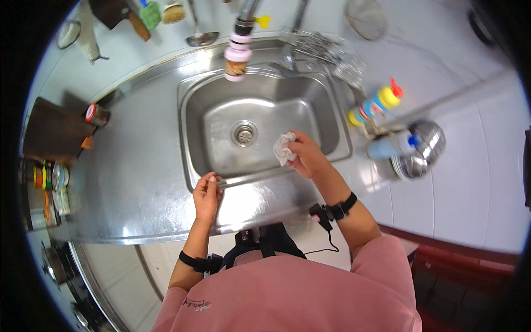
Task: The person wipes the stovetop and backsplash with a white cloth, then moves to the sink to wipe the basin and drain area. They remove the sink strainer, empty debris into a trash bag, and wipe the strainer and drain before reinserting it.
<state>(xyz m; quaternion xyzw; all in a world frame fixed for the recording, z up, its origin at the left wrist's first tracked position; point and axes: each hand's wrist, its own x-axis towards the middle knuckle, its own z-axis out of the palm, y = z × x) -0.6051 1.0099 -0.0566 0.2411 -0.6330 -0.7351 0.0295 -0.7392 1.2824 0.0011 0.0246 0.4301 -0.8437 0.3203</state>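
Over the right front part of the steel sink (184,138), my right hand (307,157) is closed around a crumpled white cloth or paper wad (283,149). The wad bulges out past the fingers toward the basin. My left hand (207,199) is at the sink's front left edge, its fingers loosely curled in and the thumb against them. No object shows in it. Between and beyond the hands, the drain strainer (244,133) sits in the bare basin floor. The faucet with a pink-and-white nozzle (237,58) hangs over the back of the sink.
Right of the sink stand a yellow bottle with a red top (379,105), a pale blue bottle (390,146) and shiny metal bowls (423,146). On the left are a red-lidded jar (98,114) and a dark cutting board (55,130). A cleaver (119,14), brushes and a ladle (202,39) hang behind.
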